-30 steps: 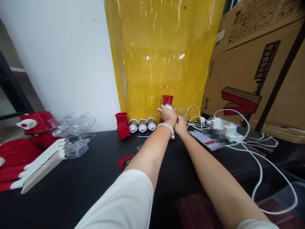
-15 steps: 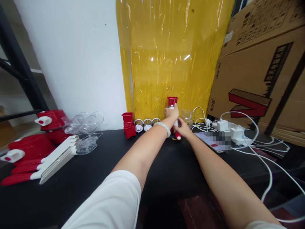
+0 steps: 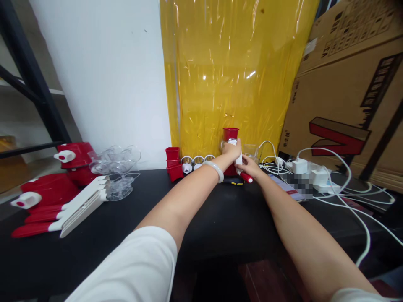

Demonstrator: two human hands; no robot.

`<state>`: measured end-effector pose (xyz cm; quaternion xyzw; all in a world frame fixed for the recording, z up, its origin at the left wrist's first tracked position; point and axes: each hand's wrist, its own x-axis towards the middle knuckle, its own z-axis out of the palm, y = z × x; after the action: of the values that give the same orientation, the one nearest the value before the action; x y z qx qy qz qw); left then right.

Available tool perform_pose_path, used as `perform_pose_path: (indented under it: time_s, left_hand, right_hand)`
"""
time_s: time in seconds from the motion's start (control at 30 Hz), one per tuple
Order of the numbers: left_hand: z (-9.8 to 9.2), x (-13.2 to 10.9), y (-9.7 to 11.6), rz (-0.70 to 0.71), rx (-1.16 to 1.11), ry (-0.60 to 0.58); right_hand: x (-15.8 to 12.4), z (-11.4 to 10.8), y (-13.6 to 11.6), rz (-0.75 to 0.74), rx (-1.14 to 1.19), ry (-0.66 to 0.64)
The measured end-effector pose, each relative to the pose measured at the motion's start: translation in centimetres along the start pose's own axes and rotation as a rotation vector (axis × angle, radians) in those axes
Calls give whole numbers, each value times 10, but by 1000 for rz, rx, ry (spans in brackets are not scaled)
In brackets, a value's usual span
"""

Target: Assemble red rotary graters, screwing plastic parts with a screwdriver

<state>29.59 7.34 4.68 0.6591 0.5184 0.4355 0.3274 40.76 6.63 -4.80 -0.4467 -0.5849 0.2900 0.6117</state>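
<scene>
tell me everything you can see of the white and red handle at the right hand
The white and red handle, plastic by its look, has a straight white arm and a rounded red grip with a whitish tip. It slants down to the right, grip lowest, in front of the upright red and white device with an open red top. The bare right hand holds it near where white meets red; its upper end is hidden at the bare left hand.

Cardboard box (image 3: 333, 98): large red letter "V" (image 3: 354, 140), lying on its side. Dark strip (image 3: 381, 80) above it: Chinese characters, turned with the box, not read with certainty. Small characters near the box's left edge and printed grid (image 3: 359, 35) higher up: too small. Phone (image 3: 283, 183): screen text illegible, partly pixelated.
</scene>
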Motion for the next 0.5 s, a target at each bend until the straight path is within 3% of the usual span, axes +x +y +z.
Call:
perform_pose_path:
  time_s: [0.23, 0.43, 0.5]
  left_hand:
    - [-30, 7, -11, 29, -22, -128]
    - [-51, 0, -37, 49, -239, -380]
    - [-52, -7, -45, 59, -194, -347]
  right_hand:
    - [1, 4, 7, 27, 24, 76]
    - [0, 7, 10, 31, 53, 69]
    - [-1, 6, 10, 29, 42, 69]
